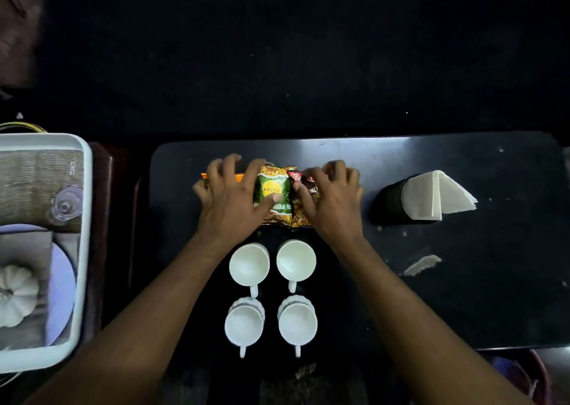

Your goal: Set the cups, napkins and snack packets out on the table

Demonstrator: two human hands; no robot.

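Glossy printed snack packets (274,195), glazed white cups (249,265), matt dark table (462,281).

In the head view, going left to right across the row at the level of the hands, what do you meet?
White tray → left hand on an orange packet → green packet → right hand on a dark red packet → black holder → white napkins.
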